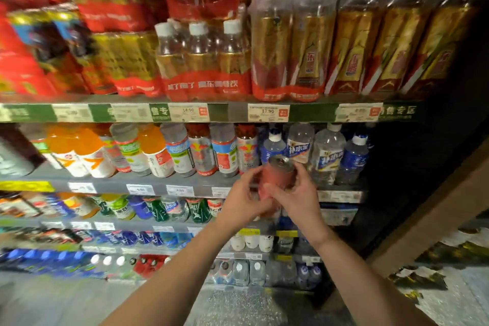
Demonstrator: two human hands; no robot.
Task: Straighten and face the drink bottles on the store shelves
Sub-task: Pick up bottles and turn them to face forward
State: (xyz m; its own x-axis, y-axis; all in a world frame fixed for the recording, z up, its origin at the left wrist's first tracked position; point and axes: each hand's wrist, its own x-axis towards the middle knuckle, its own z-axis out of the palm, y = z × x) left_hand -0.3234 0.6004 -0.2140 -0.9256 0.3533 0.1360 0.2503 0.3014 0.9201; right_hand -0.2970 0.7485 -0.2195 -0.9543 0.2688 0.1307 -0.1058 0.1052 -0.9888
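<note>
A pink-red drink can [277, 174] with a silver top is held upright in front of the second shelf. My left hand [244, 200] grips its left side and my right hand [297, 194] wraps its right side and front. Behind the can stand clear and blue-labelled bottles [326, 155] on the second shelf [164, 180]. To their left is a row of orange and pale drink bottles [156, 152], several of them leaning.
The top shelf [232, 111] carries shrink-wrapped packs of gold-and-red bottles [203, 61]. Lower shelves hold green, blue and white bottles [169, 208]. A dark end panel and a brown cardboard edge [436, 209] stand at the right. Grey floor lies below.
</note>
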